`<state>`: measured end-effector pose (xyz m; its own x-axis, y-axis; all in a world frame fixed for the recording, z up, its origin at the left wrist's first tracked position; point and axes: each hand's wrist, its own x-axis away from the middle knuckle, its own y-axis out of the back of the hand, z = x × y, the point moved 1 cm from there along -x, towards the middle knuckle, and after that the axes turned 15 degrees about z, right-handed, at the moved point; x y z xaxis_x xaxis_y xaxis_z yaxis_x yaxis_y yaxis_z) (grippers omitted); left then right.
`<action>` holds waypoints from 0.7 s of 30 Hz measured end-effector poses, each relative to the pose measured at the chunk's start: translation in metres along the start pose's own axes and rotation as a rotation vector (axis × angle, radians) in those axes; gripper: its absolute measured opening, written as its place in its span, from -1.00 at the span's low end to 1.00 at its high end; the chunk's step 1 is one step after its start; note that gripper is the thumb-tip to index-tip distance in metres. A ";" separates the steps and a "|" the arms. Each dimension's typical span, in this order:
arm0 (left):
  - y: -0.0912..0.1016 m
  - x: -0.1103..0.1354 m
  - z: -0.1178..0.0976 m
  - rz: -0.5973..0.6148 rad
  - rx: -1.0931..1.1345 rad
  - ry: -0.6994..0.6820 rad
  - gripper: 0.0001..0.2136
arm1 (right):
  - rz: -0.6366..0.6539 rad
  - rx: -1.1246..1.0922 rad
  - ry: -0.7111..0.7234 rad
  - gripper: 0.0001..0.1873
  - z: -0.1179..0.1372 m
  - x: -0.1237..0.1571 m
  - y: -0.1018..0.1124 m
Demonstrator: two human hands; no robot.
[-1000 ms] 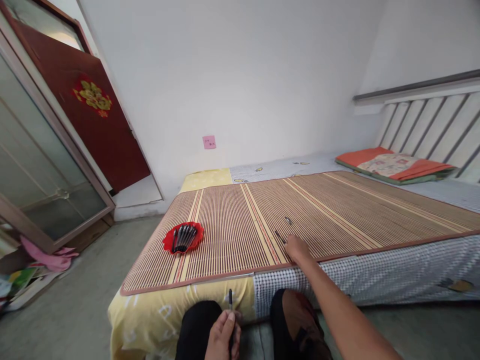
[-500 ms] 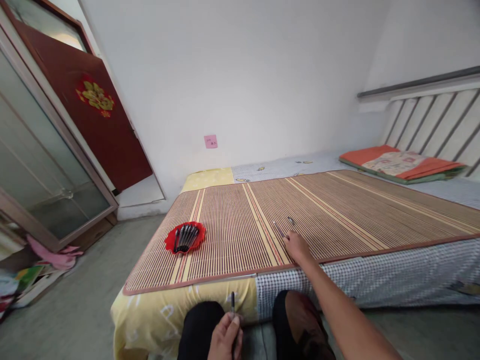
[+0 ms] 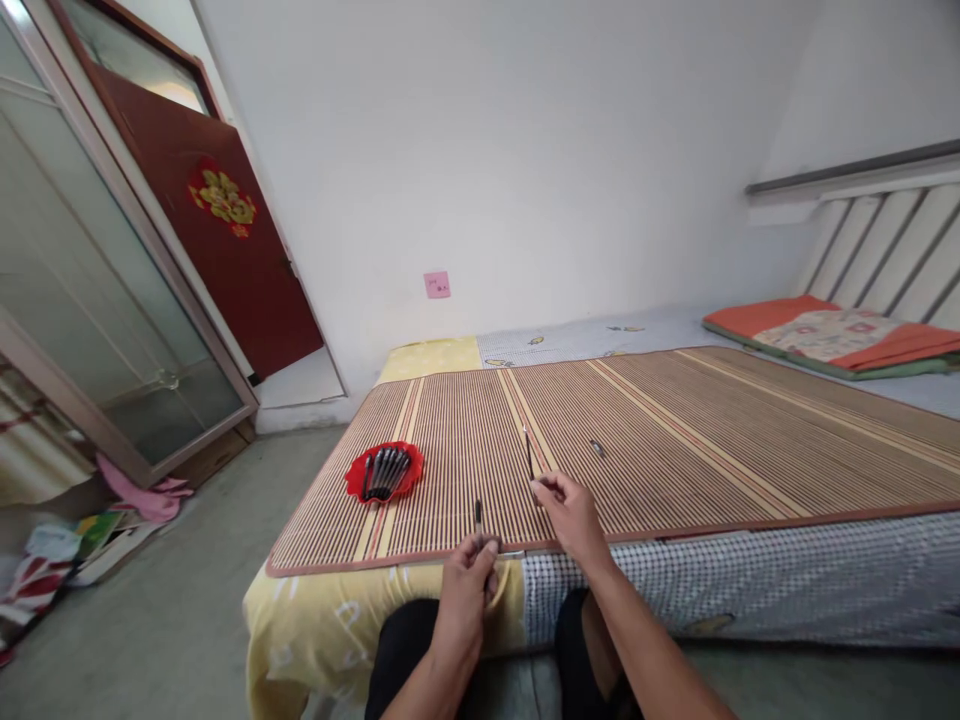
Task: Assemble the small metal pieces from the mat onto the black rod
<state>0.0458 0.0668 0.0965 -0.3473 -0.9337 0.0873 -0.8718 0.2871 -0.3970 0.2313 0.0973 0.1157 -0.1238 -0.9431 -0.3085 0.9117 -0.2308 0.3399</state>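
A red dish (image 3: 385, 472) of black pens (image 3: 384, 470) lies on the brown-and-tan striped mat (image 3: 675, 440), over yellow and checked sheets (image 3: 352, 620).

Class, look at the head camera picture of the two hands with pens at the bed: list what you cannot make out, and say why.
- Left hand: the dark pen is mostly hidden by the fingers.
- Right hand: its thin pen is too small to show a cap.
- Red dish: its pens overlap; count unclear.
- Small object on the mat: too small to identify.

White walls (image 3: 525, 150), red door (image 3: 217, 230), grey floor (image 3: 187, 620), bed (image 3: 675, 580).
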 end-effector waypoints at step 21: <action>-0.033 0.066 -0.056 0.200 0.103 -0.174 -0.59 | 0.222 -0.427 0.181 -0.71 0.116 0.081 -0.019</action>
<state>0.0324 0.0072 0.1670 -0.4364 -0.8860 -0.1565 -0.7495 0.4542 -0.4817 0.1586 -0.0025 0.1869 0.1262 -0.8930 -0.4320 0.9917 0.1239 0.0336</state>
